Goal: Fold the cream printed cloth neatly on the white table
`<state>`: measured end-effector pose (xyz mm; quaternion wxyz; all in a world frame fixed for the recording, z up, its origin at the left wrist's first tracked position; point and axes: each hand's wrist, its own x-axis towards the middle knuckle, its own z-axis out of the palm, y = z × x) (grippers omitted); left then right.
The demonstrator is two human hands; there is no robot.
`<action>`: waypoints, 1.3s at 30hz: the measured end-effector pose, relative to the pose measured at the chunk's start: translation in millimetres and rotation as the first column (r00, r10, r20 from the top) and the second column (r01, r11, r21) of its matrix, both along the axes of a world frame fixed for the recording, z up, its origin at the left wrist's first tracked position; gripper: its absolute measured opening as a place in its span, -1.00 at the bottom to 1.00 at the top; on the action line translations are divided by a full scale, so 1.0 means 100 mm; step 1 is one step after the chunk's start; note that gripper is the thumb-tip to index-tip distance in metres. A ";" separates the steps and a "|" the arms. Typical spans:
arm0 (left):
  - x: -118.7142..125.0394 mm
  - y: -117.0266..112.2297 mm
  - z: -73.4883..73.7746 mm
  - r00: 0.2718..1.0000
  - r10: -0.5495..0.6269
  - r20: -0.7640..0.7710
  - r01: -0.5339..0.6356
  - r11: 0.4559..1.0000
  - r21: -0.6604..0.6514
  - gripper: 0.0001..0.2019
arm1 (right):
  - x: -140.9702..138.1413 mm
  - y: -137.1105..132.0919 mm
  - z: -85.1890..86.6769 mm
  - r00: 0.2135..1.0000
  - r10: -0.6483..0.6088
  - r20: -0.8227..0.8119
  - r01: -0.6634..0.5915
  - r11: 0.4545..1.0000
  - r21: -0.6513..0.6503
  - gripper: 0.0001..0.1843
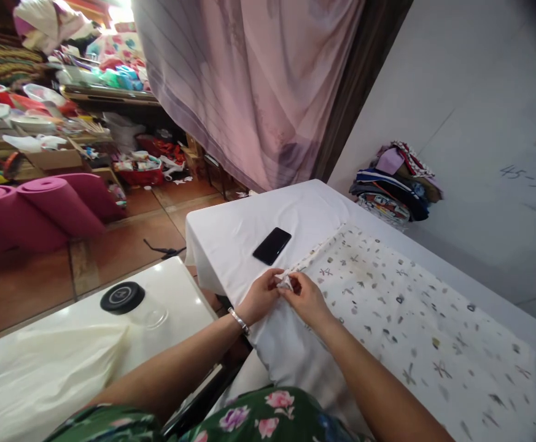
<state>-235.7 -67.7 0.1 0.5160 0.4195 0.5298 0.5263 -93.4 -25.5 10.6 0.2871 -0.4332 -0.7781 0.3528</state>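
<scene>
A white fabric piece printed with small motifs [364, 276] lies spread over the table's right part. Its near left corner is bunched up between my two hands. My left hand [262, 298], with a silver bracelet at the wrist, pinches the gathered corner from the left. From the right, my right hand [307, 298] pinches the same bunch, fingertips close to the left ones. Whether a pin or needle is between the fingers is too small to tell. Just beyond the hands a black smartphone [272, 245] rests flat on the white tablecloth [231, 221].
To the left stands a white side table [175, 288] with a black round lid [123, 298] and a pale plastic bag [51, 368]. Rolled pink mats [42, 209] stand on the tiled floor. A pink curtain [258, 86] hangs behind; folded clothes [394, 184] are piled by the wall.
</scene>
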 end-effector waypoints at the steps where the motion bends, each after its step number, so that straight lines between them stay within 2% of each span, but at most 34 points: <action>1: -0.01 0.00 -0.01 1.000 -0.008 -0.005 0.008 1.000 0.007 -0.58 | 0.02 0.01 -0.02 0.999 0.011 -0.033 -0.011 1.000 -0.020 -0.70; 3: -0.03 0.01 -0.03 1.000 -0.022 -0.013 0.021 1.000 -0.002 -0.58 | 0.06 0.03 -0.06 0.992 0.011 -0.123 -0.024 0.994 -0.105 -0.77; 7: -0.07 0.01 -0.06 0.998 -0.028 -0.051 0.028 0.999 -0.018 -0.60 | 0.14 0.07 -0.07 0.943 -0.113 -0.313 0.002 0.942 -0.335 -0.75; 11: -0.07 0.00 -0.05 0.998 -0.028 -0.059 0.028 1.000 -0.007 -0.61 | 0.14 0.07 -0.03 0.916 -0.141 -0.376 -0.029 0.911 -0.412 -0.75; 14: -0.06 -0.02 0.00 0.995 -0.015 -0.098 0.015 1.000 0.000 -0.67 | 0.13 0.06 -0.02 0.942 -0.079 -0.325 -0.047 0.931 -0.362 -0.74; 17: -0.03 -0.05 0.06 0.970 0.006 -0.245 -0.014 0.999 -0.034 -0.75 | 0.14 0.06 -0.03 0.970 -0.030 -0.243 -0.050 0.947 -0.317 -0.71; 21: 0.01 -0.07 0.11 0.883 -0.008 -0.470 -0.004 1.000 -0.025 -0.71 | 0.13 0.05 -0.02 0.980 0.028 -0.198 -0.075 0.970 -0.232 -0.71; 25: 0.05 -0.05 0.11 0.778 0.052 -0.626 -0.019 0.998 0.059 -0.89 | 0.10 -0.01 0.04 0.984 0.111 -0.138 -0.112 0.994 -0.003 -0.71; 28: 0.04 -0.04 0.09 0.776 0.069 -0.627 -0.030 0.997 0.073 -0.94 | 0.07 -0.11 0.10 0.991 0.132 -0.029 -0.124 0.974 0.189 -0.67; 32: -0.01 -0.06 0.06 0.847 0.048 -0.530 -0.066 0.998 -0.015 -0.90 | 0.03 -0.25 0.10 0.976 0.122 0.182 -0.182 0.915 0.361 -0.61; 35: -0.02 -0.07 0.08 0.856 0.039 -0.516 -0.069 0.997 -0.039 -0.89 | 0.00 -0.28 0.05 0.959 0.087 0.271 -0.192 0.901 0.390 -0.62; 39: -0.03 -0.07 0.11 0.846 0.055 -0.530 -0.064 0.998 0.001 -0.90 | -0.01 -0.24 0.02 0.963 0.107 0.248 -0.196 0.907 0.372 -0.70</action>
